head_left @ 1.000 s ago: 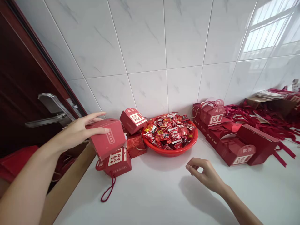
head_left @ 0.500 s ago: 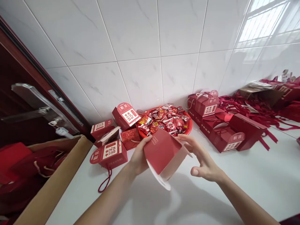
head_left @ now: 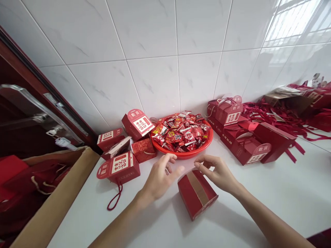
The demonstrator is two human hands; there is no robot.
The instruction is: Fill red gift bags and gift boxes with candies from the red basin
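A small dark red box [head_left: 198, 194] rests on the white tabletop, a bare brown strip running across its upper side. My left hand [head_left: 161, 177] hovers to the left of this box, fingers loosely bent and thumb apart, holding nothing. Over the box's far right corner is my right hand [head_left: 216, 170], its fingers curved and parted; whether a fingertip touches the box I cannot tell. Just beyond both hands sits a red basin [head_left: 181, 154] heaped with red-wrapped sweets [head_left: 184, 132].
Printed red gift boxes [head_left: 124, 165] cluster at the left, one with a cord loop hanging down. More boxes [head_left: 240, 144] line the right side, before a heap of red ribbons [head_left: 269, 113]. An open cardboard carton [head_left: 59, 193] borders the table's left; a tiled wall [head_left: 152, 82] stands behind.
The red box has gone from my left hand down onto the table, turned so the brown strip shows. Both hands are now off its sides, and my right hand has come closer in.
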